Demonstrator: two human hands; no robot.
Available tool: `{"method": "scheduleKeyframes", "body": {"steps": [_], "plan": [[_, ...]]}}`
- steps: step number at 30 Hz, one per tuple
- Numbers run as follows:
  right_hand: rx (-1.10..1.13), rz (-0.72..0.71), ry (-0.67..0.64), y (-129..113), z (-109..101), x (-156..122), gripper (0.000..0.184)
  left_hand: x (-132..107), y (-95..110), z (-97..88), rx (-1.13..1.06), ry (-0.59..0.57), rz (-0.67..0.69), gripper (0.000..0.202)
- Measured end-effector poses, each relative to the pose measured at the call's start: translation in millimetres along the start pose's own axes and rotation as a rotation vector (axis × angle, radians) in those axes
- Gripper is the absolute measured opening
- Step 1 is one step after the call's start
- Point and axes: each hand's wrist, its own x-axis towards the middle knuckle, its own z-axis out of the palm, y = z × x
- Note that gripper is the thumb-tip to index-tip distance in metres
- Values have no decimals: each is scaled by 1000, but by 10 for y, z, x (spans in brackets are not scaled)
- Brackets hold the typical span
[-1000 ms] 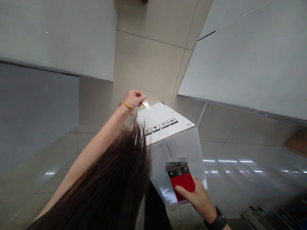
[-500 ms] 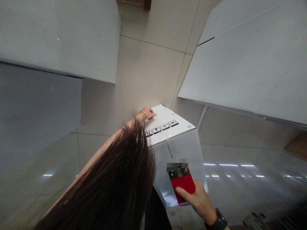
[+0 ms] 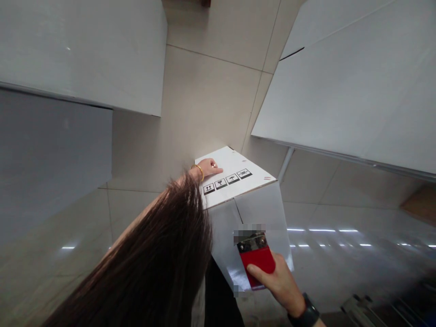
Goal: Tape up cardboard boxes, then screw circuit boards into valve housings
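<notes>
A white cardboard box with black handling symbols on its side stands on the tiled floor in front of me. My left hand, with a gold bangle at the wrist, lies on the box's far side face, fingers pressed against it. My right hand, with a black watch on the wrist, grips a red tape dispenser held against the box's near face. Long dark hair hangs across the lower left and hides most of my left arm.
Large white panels or boxes stand at the left and at the right, with beige floor tiles between them. A metal leg shows under the right panel. A brown cardboard edge is at far right.
One second ago my left hand was raised above the box, pinching a strip of clear tape. It has since come down onto the box's side. The right hand with the dispenser has barely moved.
</notes>
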Motion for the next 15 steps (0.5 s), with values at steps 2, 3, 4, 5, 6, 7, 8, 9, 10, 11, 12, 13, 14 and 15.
{"method": "scheduleKeyframes", "body": {"steps": [2, 3, 4, 5, 6, 7, 8, 9, 10, 11, 12, 13, 14, 15], "plan": [[-2, 13, 4, 1, 4, 1, 35, 35, 15, 61, 41, 28, 14, 21], [-5, 18, 3, 5, 5, 0, 36, 48, 16, 83, 59, 35, 21, 20], [-9, 21, -1, 9, 6, 1, 36, 57, 11, 97, 75, 40, 27, 20], [-12, 22, -5, 12, 7, 1, 35, 59, -3, 100, 93, 49, 27, 21], [-13, 23, -8, 15, 6, 2, 35, 53, -25, 91, 114, 64, 16, 22], [-12, 23, -11, 16, 6, 4, 34, 41, -54, 69, 139, 87, -8, 26], [-10, 22, -12, 17, 4, 5, 34, 23, -87, 35, 170, 119, -48, 31], [-7, 21, -11, 18, 3, 7, 34, 1, -118, -8, 208, 159, -97, 38], [-6, 18, -12, 21, 1, 8, 34, -24, -138, -54, 252, 199, -147, 44], [-8, 17, -13, 25, 0, 8, 34, -52, -142, -98, 299, 231, -188, 47], [-10, 18, -13, 33, -1, 7, 34, -80, -121, -132, 346, 247, -209, 46], [-13, 18, -14, 44, -2, 6, 35, -111, -71, -149, 390, 241, -206, 42], [-15, 15, -15, 57, -1, 4, 35, -146, 9, -146, 430, 211, -179, 40], [-16, 8, -16, 72, 0, 2, 36, -188, 118, -121, 465, 161, -136, 41]]}}
